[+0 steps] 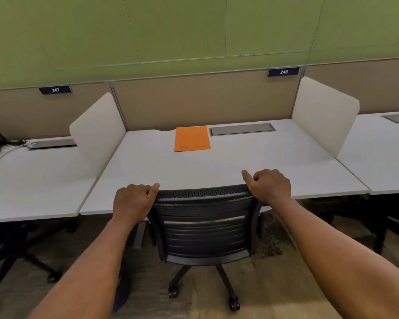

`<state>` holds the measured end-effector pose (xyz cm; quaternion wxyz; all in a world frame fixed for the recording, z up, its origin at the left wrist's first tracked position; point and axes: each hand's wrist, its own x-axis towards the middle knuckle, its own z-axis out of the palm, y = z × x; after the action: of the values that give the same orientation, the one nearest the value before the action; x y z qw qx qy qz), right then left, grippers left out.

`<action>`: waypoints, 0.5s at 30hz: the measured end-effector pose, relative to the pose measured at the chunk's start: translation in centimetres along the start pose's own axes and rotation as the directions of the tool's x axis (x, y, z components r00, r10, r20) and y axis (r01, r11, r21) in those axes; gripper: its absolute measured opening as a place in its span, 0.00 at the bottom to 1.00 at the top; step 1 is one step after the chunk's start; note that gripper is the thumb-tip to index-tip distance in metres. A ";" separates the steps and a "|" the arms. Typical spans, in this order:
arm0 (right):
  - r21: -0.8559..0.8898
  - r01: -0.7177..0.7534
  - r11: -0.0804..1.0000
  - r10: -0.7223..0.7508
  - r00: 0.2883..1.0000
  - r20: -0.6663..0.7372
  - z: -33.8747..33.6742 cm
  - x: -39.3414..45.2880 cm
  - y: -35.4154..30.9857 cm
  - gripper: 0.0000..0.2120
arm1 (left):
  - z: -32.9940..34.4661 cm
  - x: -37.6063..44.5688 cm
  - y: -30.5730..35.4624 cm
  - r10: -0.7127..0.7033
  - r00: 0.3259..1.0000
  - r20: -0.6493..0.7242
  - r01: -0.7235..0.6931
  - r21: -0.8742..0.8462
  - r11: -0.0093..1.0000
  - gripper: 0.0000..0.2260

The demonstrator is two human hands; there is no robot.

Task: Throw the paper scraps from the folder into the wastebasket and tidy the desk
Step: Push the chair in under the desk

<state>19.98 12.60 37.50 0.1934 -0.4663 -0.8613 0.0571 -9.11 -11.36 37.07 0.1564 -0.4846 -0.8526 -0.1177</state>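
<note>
An orange folder [192, 138] lies flat and closed at the back middle of the white desk [228, 164]. No paper scraps or wastebasket show. A black mesh office chair [205, 229] stands tucked against the desk's front edge. My left hand [133, 201] grips the top left corner of the chair back. My right hand [271, 185] grips the top right corner, with its thumb pointing left over the desk edge.
White side dividers [99, 132] [325, 113] flank the desk. A grey cable hatch [242, 129] sits right of the folder. The left neighbouring desk holds dark cables [0, 141]. Other chair bases stand under the adjacent desks. Labels read 247 and 248.
</note>
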 end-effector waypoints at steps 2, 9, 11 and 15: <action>0.000 -0.005 1.000 0.005 1.000 -0.008 0.2 0.8 -0.1 0.35 | 0.3 0.9 -0.2 0.001 1.000 0.012 -0.001 -0.011 1.000 0.28; 0.001 -0.015 1.000 0.015 1.000 -0.022 0.7 2.9 -1.0 0.32 | 1.3 3.3 -1.2 0.006 1.000 0.018 -0.006 -0.003 1.000 0.26; 0.012 -0.020 1.000 0.021 1.000 -0.014 0.8 3.4 -1.1 0.31 | 1.6 3.8 -1.4 0.011 1.000 0.022 -0.011 -0.002 1.000 0.27; 0.023 -0.038 0.999 0.038 0.999 -0.006 1.2 4.2 -1.4 0.32 | 2.0 4.6 -1.9 0.021 0.999 0.026 -0.021 0.001 1.000 0.27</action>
<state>16.40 15.39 37.99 0.2002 -0.4805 -0.8510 0.0689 -13.23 -7.97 36.87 0.1471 -0.4948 -0.8495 -0.1092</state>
